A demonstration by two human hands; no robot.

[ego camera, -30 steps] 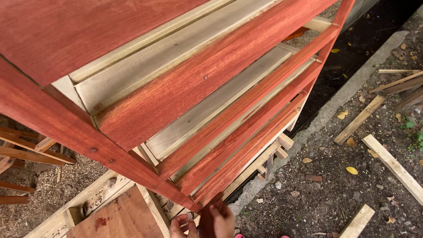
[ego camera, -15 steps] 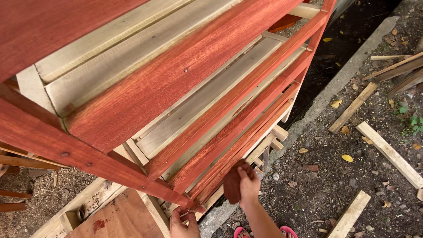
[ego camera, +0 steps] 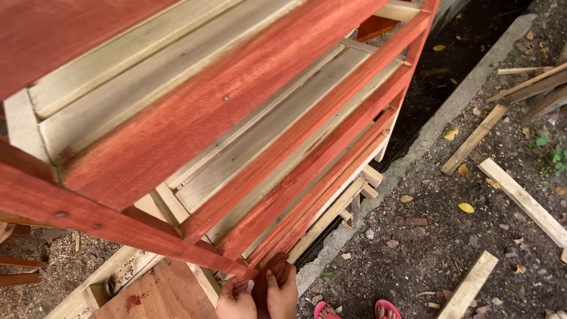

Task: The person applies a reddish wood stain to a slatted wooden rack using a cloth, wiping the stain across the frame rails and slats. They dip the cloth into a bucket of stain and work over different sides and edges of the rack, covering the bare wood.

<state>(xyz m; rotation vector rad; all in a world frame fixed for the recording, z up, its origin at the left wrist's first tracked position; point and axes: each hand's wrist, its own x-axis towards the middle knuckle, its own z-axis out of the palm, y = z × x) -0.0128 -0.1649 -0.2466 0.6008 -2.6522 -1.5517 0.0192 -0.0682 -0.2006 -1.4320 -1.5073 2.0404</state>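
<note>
Fingers (ego camera: 277,277) of right hand (ego camera: 282,295) clenched on dark red staining rag (ego camera: 267,276), pressed against lowest red-stained slat (ego camera: 307,204) of tall slatted wooden rack (ego camera: 177,136). Left hand (ego camera: 235,300) alongside; grip indiscernible. Step: staining; pale slats (ego camera: 260,142) likely next.

the right hand (ego camera: 282,290), up on a lower slat half a second ago, is now down beside the left hand (ego camera: 235,300), both pressing the stain-dark rag (ego camera: 273,267) at the red frame's (ego camera: 177,248) lower corner.

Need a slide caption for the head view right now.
Both hands, left hand and right hand, press a reddish cloth against the red-stained wooden rack.
</note>
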